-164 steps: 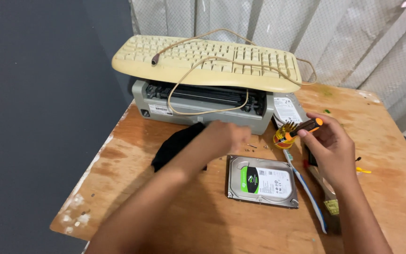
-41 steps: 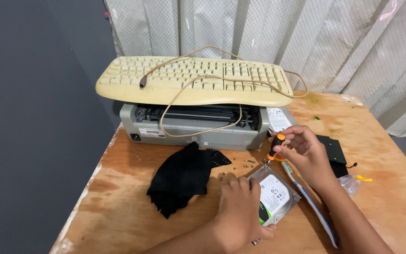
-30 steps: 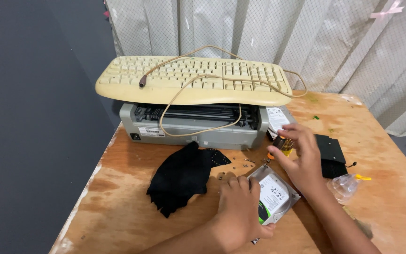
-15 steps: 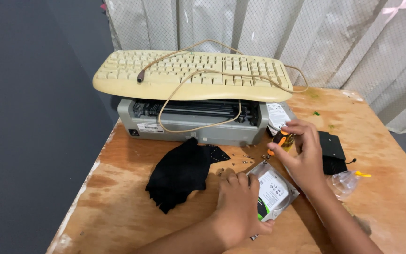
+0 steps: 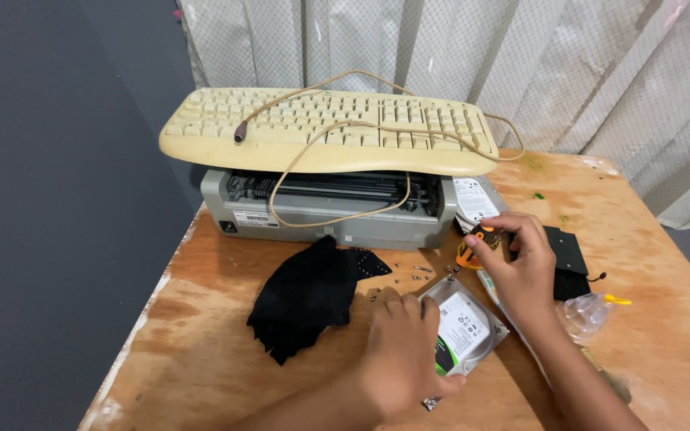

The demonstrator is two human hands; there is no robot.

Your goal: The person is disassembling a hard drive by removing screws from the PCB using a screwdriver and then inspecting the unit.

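A silver hard drive (image 5: 466, 326) with a white and green label lies on the wooden table (image 5: 201, 351), turned at an angle. My left hand (image 5: 402, 351) presses down on its near left part and covers that corner. My right hand (image 5: 521, 259) grips an orange and black screwdriver (image 5: 470, 249), whose tip points down at the drive's far corner. Several small screws (image 5: 409, 273) lie loose on the wood just behind the drive.
A black cloth (image 5: 309, 291) lies left of the drive. Behind it stands a grey printer (image 5: 321, 209) with a yellowed keyboard (image 5: 329, 132) and its cable on top. A black flat part (image 5: 565, 255) and a clear plastic bag (image 5: 588, 313) sit to the right.
The drive has been turned from flat and square to an angle. My left hand moved from the black cloth onto it. My right hand brought the screwdriver down to the drive's far corner.
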